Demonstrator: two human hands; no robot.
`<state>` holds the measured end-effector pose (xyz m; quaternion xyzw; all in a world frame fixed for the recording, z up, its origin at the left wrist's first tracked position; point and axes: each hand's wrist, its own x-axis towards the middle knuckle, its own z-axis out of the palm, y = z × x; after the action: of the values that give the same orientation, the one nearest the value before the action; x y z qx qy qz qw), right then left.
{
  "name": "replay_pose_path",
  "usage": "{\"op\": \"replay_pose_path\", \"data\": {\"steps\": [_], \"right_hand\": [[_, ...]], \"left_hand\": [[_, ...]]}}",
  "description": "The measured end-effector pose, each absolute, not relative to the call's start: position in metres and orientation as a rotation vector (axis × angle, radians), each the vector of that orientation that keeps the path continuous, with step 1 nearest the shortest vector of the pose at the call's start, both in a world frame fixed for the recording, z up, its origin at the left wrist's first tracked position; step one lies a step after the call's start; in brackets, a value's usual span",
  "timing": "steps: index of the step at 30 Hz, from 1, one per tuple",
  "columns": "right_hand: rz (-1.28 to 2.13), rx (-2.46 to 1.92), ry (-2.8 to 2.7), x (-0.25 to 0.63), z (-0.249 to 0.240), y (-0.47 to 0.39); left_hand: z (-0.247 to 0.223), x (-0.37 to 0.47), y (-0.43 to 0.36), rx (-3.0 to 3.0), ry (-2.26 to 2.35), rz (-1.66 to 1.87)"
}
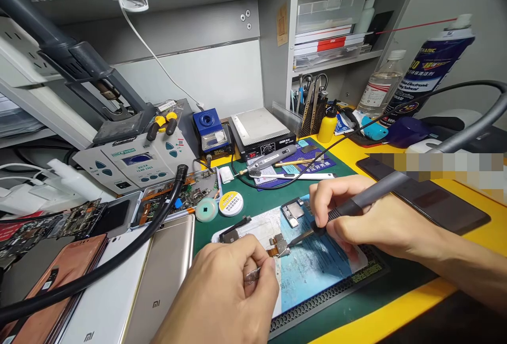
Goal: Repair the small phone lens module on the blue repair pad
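Left hand (pixel 233 291): fingers pinched on a thin silver metal tool (pixel 252 276).
Right hand (pixel 356 220): fingers closed around a grey pen-shaped soldering iron (pixel 378 189).
Small silver module (pixel 282 245): orange ribbon attached, at iron's tip.

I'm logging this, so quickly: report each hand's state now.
Left hand: closed, holding a thin metal tool.
Right hand: closed, holding a soldering iron, tip at a small metal part.
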<state>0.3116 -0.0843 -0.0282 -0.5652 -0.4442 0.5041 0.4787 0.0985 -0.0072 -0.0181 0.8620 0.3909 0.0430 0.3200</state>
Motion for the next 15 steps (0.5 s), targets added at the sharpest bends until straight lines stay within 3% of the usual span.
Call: {"op": "replay_pose_path", "data": {"steps": [15], "right_hand": [[1.321,-1.372,-0.844,0.3076,-0.0302,-0.0800]], "left_hand": [[-0.0134,0.0981,-0.0085,2.200,1.067,0.104]]}}
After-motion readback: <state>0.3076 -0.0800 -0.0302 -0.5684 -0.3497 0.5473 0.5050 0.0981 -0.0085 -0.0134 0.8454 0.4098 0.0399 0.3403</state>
